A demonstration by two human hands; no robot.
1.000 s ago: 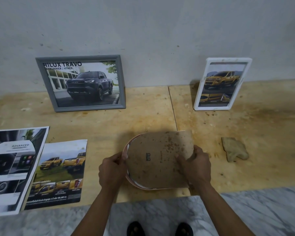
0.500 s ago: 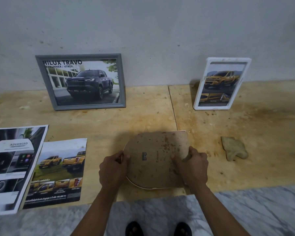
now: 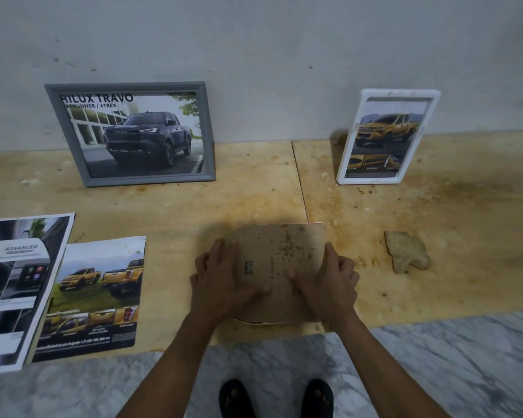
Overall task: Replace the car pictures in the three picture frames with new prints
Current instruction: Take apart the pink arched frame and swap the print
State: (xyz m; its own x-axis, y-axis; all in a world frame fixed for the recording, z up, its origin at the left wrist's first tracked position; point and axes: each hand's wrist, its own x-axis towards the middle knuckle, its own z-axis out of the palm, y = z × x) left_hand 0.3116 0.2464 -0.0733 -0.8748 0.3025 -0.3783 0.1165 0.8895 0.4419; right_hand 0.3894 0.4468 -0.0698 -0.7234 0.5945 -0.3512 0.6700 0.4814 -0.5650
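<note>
A third picture frame lies face down on the wooden surface, its stained brown backing board up and a pale rim showing at its near edge. My left hand presses flat on its left part with fingers spread. My right hand rests on its right edge, fingers curled over the board. A grey frame with a dark pickup picture leans on the wall at back left. A white frame with a yellow pickup picture leans at back right. Two loose prints lie at left: a yellow-truck sheet and an interior sheet.
A crumpled tan cloth lies right of the face-down frame. The wooden surface is stained and ends at a marble floor near my sandalled feet. A grey wall backs everything.
The frame was tilted up with its rim showing; it now lies flat and face down. Both hands moved from gripping its side edges to pressing on top of the backing board.
</note>
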